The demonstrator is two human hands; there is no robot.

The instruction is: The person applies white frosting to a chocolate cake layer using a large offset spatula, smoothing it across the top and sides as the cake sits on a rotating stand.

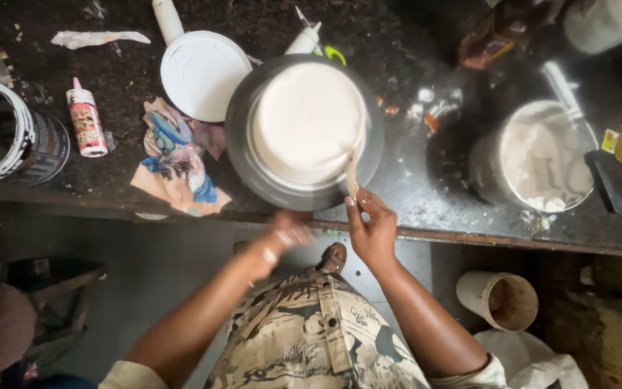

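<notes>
At the far left of the frame a dark paint can [5, 137] with a white rim stands on the dark bench [426, 194]. Just right of it lies a small red-and-white glue bottle [86, 119], and further right a crumpled paint-stained rag [178, 166] sits near the bench edge. Above the rag rests a round white lid [201, 74].

In the lower middle, the left hand [286, 232] hovers just below the bench edge; it is blurred, so I cannot tell how its fingers stand, and it touches nothing that shows.

At upper centre a white round cake-like form [309, 121] sits on a dark round turntable [242, 155]. The right hand [372, 227], below the turntable's lower right rim, has its fingers pinched around a thin pale scraper [351, 176], whose upper end touches the white form's lower right side.

To the right stands a metal pot [534, 155] of white paste. At lower right a white cup [499, 297] lies on the floor.
</notes>
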